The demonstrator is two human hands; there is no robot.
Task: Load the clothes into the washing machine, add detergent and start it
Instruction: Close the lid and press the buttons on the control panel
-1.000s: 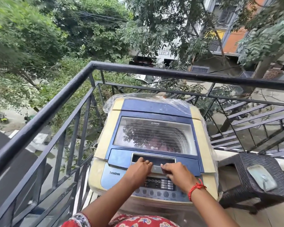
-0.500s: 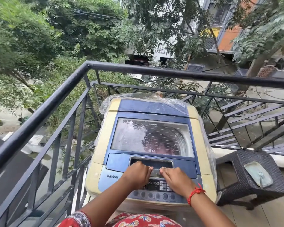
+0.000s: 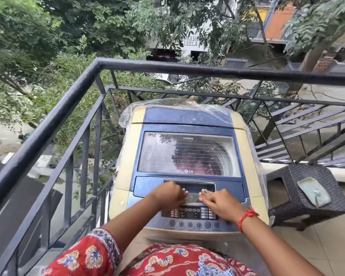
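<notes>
A blue-and-yellow top-load washing machine [image 3: 124,156] stands in the balcony corner, partly wrapped in clear plastic. Its glass lid [image 3: 187,152] is closed, and the drum shows dimly through reflections. My left hand [image 3: 170,195] and my right hand [image 3: 220,202] lie side by side on the lid handle [image 3: 193,187] at the lid's front edge, fingers bent onto the silver grip. Just below them is the control panel [image 3: 189,214] with its display and a row of round buttons. No clothes or detergent are in view.
A black metal railing [image 3: 167,67] closes in the machine on the left and behind. A dark wicker stool [image 3: 307,176] with a small metal tray [image 3: 313,191] stands to the right on the tiled floor [image 3: 317,246]. Trees and buildings lie beyond.
My view has come closer and tilted down over the machine. Both hands stay on the lid handle, drawn slightly nearer the control panel. The lid remains closed.
</notes>
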